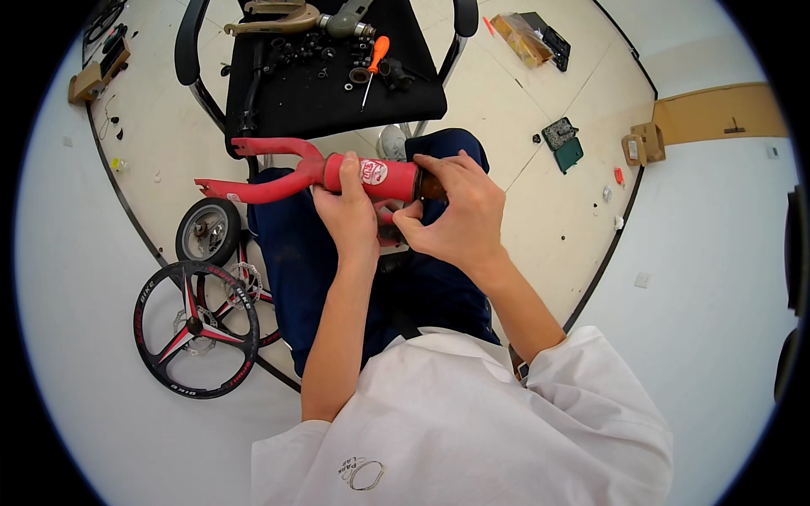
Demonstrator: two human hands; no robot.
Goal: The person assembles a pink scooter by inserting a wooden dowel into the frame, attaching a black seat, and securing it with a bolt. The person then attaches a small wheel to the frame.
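Observation:
A small red bicycle fork (278,173) lies across my lap, its two prongs pointing left. The fork's crown meets a red head tube (395,177) with a round white sticker. My left hand (348,207) is closed round the tube near the crown, thumb on top. At the tube's right end, my right hand (460,207) curls its fingers and thumb round a dark brown, rusty-looking end piece (432,185), mostly covered by the fingers. Below the tube, between my hands, more red frame (388,209) shows in part.
A black chair (363,114) stands ahead, bearing an orange screwdriver (379,55), a heat-gun-like tool (346,18) and several small black parts. Left on the floor are a spoked wheel (196,325) and a small tyred wheel (207,232). A green case (567,152) lies right.

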